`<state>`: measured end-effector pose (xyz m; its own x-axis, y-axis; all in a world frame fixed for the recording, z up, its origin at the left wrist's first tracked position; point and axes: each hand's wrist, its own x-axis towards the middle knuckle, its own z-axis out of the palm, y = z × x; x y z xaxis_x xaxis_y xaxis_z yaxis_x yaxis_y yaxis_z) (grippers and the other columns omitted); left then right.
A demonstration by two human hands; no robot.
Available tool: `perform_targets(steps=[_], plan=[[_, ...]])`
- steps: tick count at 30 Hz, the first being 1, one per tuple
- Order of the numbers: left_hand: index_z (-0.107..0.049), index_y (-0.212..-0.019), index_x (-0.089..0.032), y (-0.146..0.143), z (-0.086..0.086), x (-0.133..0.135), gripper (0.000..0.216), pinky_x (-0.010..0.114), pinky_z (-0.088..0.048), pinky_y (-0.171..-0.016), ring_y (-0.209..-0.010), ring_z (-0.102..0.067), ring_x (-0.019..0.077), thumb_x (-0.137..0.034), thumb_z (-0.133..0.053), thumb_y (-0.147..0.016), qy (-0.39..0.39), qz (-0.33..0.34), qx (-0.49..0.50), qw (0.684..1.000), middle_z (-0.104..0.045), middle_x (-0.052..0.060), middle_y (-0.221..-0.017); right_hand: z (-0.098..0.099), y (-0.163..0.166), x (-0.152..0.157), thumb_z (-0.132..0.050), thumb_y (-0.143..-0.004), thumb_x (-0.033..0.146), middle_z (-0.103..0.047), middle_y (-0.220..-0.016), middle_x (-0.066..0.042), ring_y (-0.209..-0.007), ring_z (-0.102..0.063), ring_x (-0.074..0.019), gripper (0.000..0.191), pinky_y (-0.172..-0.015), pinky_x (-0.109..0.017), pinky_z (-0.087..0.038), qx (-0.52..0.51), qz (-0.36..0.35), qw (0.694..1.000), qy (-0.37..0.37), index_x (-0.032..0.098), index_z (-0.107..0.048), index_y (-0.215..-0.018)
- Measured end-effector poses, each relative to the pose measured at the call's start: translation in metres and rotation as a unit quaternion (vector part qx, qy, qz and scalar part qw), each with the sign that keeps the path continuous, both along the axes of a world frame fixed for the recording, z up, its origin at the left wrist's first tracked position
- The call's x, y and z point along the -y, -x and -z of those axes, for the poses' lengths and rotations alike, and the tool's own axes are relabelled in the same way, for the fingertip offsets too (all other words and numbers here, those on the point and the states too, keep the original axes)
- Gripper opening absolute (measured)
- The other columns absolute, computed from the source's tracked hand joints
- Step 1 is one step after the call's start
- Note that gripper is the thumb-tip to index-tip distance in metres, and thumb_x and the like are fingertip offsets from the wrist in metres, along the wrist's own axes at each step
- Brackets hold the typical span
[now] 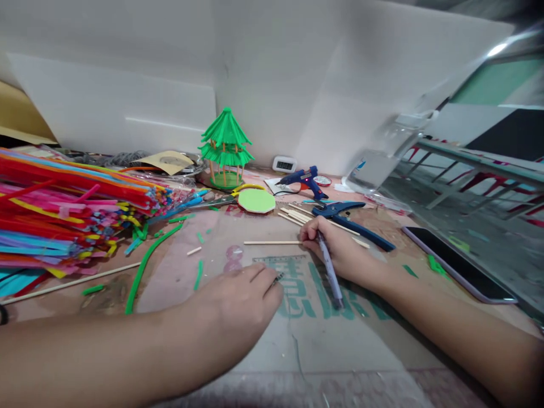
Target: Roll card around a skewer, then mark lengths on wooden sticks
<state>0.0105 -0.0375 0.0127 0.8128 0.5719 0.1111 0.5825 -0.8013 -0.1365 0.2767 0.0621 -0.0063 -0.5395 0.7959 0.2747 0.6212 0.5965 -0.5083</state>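
Note:
My right hand (329, 246) is closed around a pale purple pen (329, 269), which slants down toward me. The fingertips of that hand also meet the right end of a thin wooden stick (272, 243) lying crosswise. Below the stick, my left hand (242, 297) is closed, palm down, at a clear ruler (278, 259). Tick marks of the ruler show past its fingers; the rest is hidden. Under both hands is a clear plastic sheet (272, 345) with green lettering. More wooden sticks (297, 214) lie beyond my right hand.
Pipe cleaners (76, 209) are heaped at left. Behind stand a green pagoda model (226, 148), a light green octagonal piece (256, 200), a glue gun (304, 178) and a small digital clock (284, 164). Blue-handled cutters (357, 224), a phone (457, 263) and a plastic jug (378, 156) are at right.

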Motion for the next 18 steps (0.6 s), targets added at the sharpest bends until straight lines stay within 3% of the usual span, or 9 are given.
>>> perform_targets(steps=[4, 8, 11, 14, 18], plan=[[-0.064, -0.129, -0.010, 0.000, 0.006, -0.002, 0.042, 0.042, -0.058, -0.094, -0.120, -0.066, 0.0293, -0.009, -0.038, -0.096, -0.062, 0.013, 0.005, 0.998, -0.067, 0.017, -0.135, -0.003, 0.006, 0.010, -0.058, -0.096, 0.031, -0.068, -0.103, -0.008, -0.088, -0.066, -0.0200, 0.020, -0.077, -0.035, -0.053, -0.042, 0.000, 0.999, 0.005, 0.024, -0.040, -0.092], [-0.066, -0.128, -0.009, 0.001, 0.016, -0.001, 0.040, 0.047, -0.058, -0.092, -0.111, -0.070, 0.0314, -0.012, -0.042, -0.095, -0.095, -0.012, 0.033, 0.995, -0.071, 0.020, -0.128, -0.006, 0.014, 0.022, -0.049, -0.102, 0.038, -0.071, -0.122, -0.012, -0.110, -0.069, -0.0249, 0.016, -0.091, -0.043, -0.055, -0.084, -0.016, 0.996, 0.010, 0.025, -0.044, -0.094], [-0.064, -0.132, -0.009, 0.001, 0.018, -0.001, 0.045, 0.040, -0.062, -0.074, -0.094, -0.075, 0.0290, -0.011, -0.047, -0.090, -0.078, -0.033, 0.016, 0.996, -0.068, 0.022, -0.132, -0.006, 0.021, 0.027, -0.049, -0.103, 0.039, -0.067, -0.136, -0.013, -0.130, -0.061, -0.0261, 0.017, -0.106, -0.049, -0.049, -0.058, -0.090, 0.994, 0.017, 0.024, -0.049, -0.095], [-0.058, -0.140, -0.011, -0.002, 0.014, 0.000, 0.057, 0.033, -0.056, -0.048, -0.064, -0.075, 0.0241, -0.007, -0.049, -0.084, -0.034, -0.056, -0.049, 0.997, -0.064, 0.026, -0.137, -0.006, 0.025, 0.030, -0.053, -0.102, 0.040, -0.064, -0.141, -0.014, -0.141, -0.051, -0.0258, 0.018, -0.113, -0.050, -0.044, -0.010, -0.146, 0.988, 0.041, 0.023, -0.053, -0.095], [-0.053, -0.145, -0.013, -0.006, 0.006, 0.002, 0.066, 0.030, -0.052, -0.042, -0.055, -0.073, 0.0215, -0.002, -0.047, -0.080, -0.022, -0.084, -0.093, 0.992, -0.067, 0.025, -0.133, -0.005, 0.023, 0.029, -0.056, -0.101, 0.037, -0.070, -0.134, -0.012, -0.137, -0.056, -0.0254, 0.016, -0.110, -0.047, -0.048, -0.018, -0.145, 0.988, 0.044, 0.023, -0.055, -0.093]])
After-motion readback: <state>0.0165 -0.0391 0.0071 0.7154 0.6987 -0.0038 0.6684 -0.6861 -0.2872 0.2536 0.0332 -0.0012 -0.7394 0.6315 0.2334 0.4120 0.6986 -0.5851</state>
